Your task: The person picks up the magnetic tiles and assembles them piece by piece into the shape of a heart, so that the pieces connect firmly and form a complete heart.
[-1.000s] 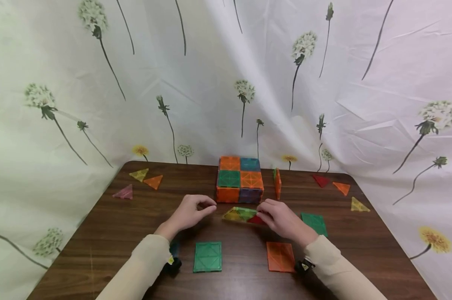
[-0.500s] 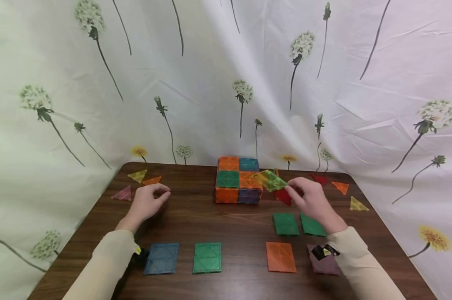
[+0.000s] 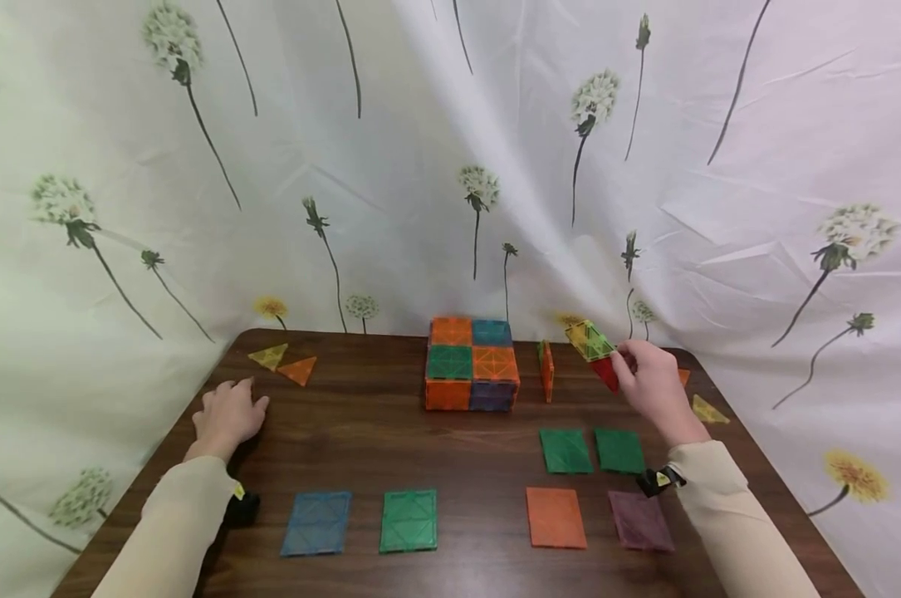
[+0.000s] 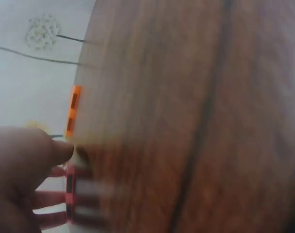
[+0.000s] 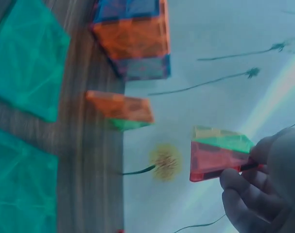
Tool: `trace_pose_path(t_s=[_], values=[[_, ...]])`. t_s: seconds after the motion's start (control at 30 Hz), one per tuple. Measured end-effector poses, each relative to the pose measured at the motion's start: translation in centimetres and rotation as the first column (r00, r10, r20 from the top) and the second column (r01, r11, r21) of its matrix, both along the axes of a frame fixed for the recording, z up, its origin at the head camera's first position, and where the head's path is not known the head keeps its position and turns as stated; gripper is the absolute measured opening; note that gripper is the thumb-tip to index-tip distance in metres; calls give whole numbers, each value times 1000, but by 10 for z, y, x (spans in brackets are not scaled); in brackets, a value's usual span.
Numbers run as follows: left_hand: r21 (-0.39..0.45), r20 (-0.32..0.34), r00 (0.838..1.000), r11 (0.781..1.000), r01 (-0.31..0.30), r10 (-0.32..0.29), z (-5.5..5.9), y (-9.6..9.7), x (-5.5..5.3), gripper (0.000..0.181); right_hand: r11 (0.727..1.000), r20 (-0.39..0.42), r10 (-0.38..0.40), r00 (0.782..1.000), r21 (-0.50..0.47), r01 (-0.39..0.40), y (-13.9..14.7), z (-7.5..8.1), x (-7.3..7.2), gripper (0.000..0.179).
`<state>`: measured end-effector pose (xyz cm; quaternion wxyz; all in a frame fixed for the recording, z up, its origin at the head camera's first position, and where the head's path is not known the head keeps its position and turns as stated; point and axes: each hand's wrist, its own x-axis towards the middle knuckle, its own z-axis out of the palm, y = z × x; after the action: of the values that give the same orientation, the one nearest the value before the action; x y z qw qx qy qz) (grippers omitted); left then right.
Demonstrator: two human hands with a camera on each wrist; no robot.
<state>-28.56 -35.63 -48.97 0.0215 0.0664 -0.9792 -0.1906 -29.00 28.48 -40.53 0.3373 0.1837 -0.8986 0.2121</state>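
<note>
My right hand point(image 3: 653, 384) pinches a joined strip of triangular magnetic tiles point(image 3: 590, 340) by its right end, above the table's back right part. Yellow, green and red pieces show in it; the red triangle point(image 5: 215, 160) faces the right wrist camera. At the table's left edge, my left hand point(image 3: 227, 415) reaches with spread fingers over a pink triangular tile point(image 4: 70, 191), which it hides in the head view. In the left wrist view those fingers overlap the pink tile while the thumb stays apart from it. Whether they touch it I cannot tell.
A box of square tiles point(image 3: 471, 365) stands at the back centre, with upright orange tiles point(image 3: 546, 371) to its right. Yellow point(image 3: 269, 356) and orange point(image 3: 298, 370) triangles lie back left. Green point(image 3: 565, 451), blue point(image 3: 316, 523), orange point(image 3: 555, 517) and purple point(image 3: 640, 521) squares lie nearer.
My right hand has lifted the joined triangles and carried them right, away from the box. Leftward from beside the box, my left hand has moved to the pink triangle, its fingers spreading.
</note>
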Motion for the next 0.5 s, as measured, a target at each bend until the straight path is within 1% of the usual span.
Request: trace_pose_path(t_s=[0.07,0.23,0.37,0.5], values=[[-20,14,1000,1000,-3,3,0,-3,3,56,999,28,-32,999,2,32,2,-7,-6,12],[-40,2,1000,999,-5,5,3,-5,6,51,993,128,-117,985,27,114,2,-28,-23,15],[-37,9,1000,999,-11,11,4,-4,8,51,988,193,-151,969,68,141,-5,-46,-33,15],[-34,8,1000,999,-23,23,1,-4,10,50,982,258,-182,949,98,161,-14,-61,-39,18]])
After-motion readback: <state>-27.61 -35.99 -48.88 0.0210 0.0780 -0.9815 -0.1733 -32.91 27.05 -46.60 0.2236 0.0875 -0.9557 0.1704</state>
